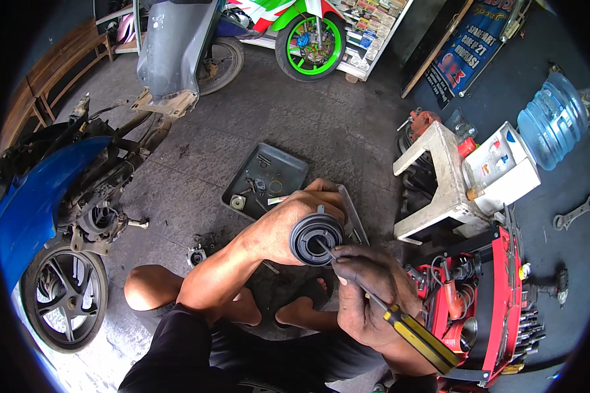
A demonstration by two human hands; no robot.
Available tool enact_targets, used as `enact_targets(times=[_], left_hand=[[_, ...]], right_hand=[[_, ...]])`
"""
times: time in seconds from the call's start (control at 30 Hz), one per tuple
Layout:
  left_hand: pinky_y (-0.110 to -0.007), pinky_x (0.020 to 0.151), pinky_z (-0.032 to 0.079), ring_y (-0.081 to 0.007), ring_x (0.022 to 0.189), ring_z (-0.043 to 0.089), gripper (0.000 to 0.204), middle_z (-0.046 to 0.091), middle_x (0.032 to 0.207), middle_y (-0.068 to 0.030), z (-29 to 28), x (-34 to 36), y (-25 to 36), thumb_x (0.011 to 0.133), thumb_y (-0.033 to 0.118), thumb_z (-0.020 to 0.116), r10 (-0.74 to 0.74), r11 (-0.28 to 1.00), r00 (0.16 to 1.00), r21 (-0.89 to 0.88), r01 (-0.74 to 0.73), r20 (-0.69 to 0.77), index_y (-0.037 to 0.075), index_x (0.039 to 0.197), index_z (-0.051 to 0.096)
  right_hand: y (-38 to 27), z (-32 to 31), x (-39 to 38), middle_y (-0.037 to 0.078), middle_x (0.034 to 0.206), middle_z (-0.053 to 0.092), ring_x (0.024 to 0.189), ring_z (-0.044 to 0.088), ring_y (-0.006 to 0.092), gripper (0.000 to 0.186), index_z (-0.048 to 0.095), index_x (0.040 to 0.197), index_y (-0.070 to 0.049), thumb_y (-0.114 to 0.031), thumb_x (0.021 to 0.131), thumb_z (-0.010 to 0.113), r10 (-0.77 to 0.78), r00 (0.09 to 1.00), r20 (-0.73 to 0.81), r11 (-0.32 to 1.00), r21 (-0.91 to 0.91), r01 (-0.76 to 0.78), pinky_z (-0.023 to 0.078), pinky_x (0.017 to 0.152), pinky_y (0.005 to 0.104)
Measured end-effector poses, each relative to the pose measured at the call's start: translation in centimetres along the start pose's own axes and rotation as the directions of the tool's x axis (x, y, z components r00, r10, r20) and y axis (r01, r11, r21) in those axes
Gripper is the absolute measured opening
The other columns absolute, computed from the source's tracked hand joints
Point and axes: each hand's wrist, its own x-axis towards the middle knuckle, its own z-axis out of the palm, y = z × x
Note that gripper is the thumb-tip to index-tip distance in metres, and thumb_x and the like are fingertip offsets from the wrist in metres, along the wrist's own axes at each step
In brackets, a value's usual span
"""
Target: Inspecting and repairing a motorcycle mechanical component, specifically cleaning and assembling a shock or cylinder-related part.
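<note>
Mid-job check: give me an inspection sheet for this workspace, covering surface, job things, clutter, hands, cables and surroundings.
Surface: grey floor, worn-looking, with dark stains.
Job's things: round black part, held up off the floor; screwdriver, yellow and black handle, its tip at the part's central opening, contact hard to tell.
Clutter: grey tray holding small loose parts; a metal piece on the floor left of it.
Hands: left hand grips the round part; right hand grips the screwdriver.
Cables: a coil at the red tool rack; cord or hose, cannot tell.
Surroundings: blue bodywork at left; water dispenser and white stool at right.
</note>
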Motion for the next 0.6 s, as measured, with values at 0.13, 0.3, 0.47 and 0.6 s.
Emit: enact_targets(times=[0.13,0.3,0.47,0.6], left_hand=[[-0.043,0.085,0.041,-0.0264,0.074,0.063,0.031,0.058,0.062,-0.0059,-0.1,0.4,0.7,0.078,0.018,0.081,-0.012,0.999,0.999,0.050,0.015,-0.049,0.006,0.063,0.056],[-0.043,0.085,0.042,-0.0256,0.075,0.062,0.034,0.058,0.062,-0.0052,-0.1,0.6,1.0,0.077,0.015,0.084,-0.011,0.999,0.999,0.047,0.013,-0.050,0.006,0.062,0.056],[-0.043,0.086,0.042,-0.0257,0.076,0.062,0.035,0.057,0.061,-0.0050,0.5,0.6,0.9,0.079,0.018,0.084,-0.019,0.999,0.998,0.048,0.021,-0.054,0.006,0.062,0.055],[-0.042,0.086,0.041,-0.0250,0.077,0.062,0.030,0.061,0.068,-0.0054,0.1,0.0,0.7,0.077,0.021,0.084,-0.018,0.997,0.999,0.076,0.021,-0.040,0.005,0.067,0.060]], right_hand=[[-1.2,-1.7,-0.4,0.018,0.098,0.070,0.076,0.073,0.0283,0.017,0.066,0.100,-0.002,0.002,0.085,0.071,0.033,0.991,-0.128,0.979,0.204,-0.006,0.060,0.064,0.0346],[-3.5,-2.4,-1.3,0.018,0.095,0.067,0.081,0.069,0.0259,0.012,0.056,0.094,-0.007,-0.009,0.093,0.068,0.195,0.959,-0.207,0.974,0.152,-0.166,0.057,0.074,0.0355],[-2.7,-2.7,0.0,0.018,0.099,0.069,0.088,0.072,0.0292,0.011,0.059,0.098,-0.005,-0.002,0.090,0.067,0.052,0.999,0.003,0.998,0.025,-0.052,0.057,0.074,0.0354],[-2.0,-1.6,0.4,0.018,0.100,0.069,0.088,0.072,0.0302,0.014,0.061,0.101,-0.004,0.000,0.090,0.066,0.011,1.000,0.007,1.000,0.006,-0.011,0.058,0.076,0.0366]])
